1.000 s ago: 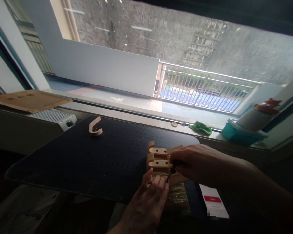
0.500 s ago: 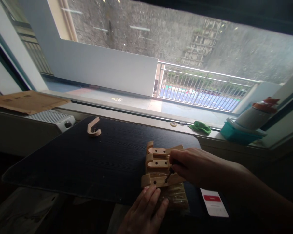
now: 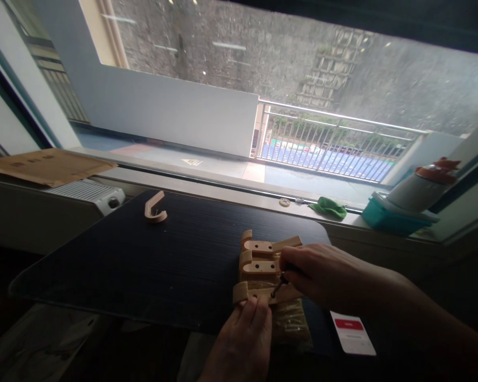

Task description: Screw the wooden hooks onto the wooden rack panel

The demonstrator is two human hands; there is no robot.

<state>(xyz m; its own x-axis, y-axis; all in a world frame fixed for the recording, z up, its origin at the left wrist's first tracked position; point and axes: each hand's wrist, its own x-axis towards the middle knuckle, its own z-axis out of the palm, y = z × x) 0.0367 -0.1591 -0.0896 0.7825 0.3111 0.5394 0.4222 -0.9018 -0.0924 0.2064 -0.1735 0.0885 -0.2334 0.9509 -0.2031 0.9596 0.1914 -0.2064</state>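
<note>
Three pale wooden hooks lie side by side on a brownish, clear-wrapped package (image 3: 292, 321). My left hand (image 3: 245, 334) has its fingers closed on the near edge of the nearest wooden hook (image 3: 241, 292), by one of its dark holes. In my right hand (image 3: 318, 268) is a screwdriver (image 3: 279, 286); its handle is mostly hidden by the fingers. The thin shaft slants down to the other hole in that hook. Behind it sit the middle wooden hook (image 3: 263, 267) and the far wooden hook (image 3: 258, 246), each with two dark holes.
Another wooden hook (image 3: 155, 209) stands alone at the back left of the dark table (image 3: 143, 265). A white and red card or phone (image 3: 352, 334) lies at right. Along the sill are a green cloth (image 3: 329, 208), a teal box (image 3: 390, 215) and a bottle (image 3: 416, 188).
My left fingers have drawn together and moved up onto the hook's near edge, by its hole. The right hand keeps the screwdriver at the same hole. The view has shifted slightly.
</note>
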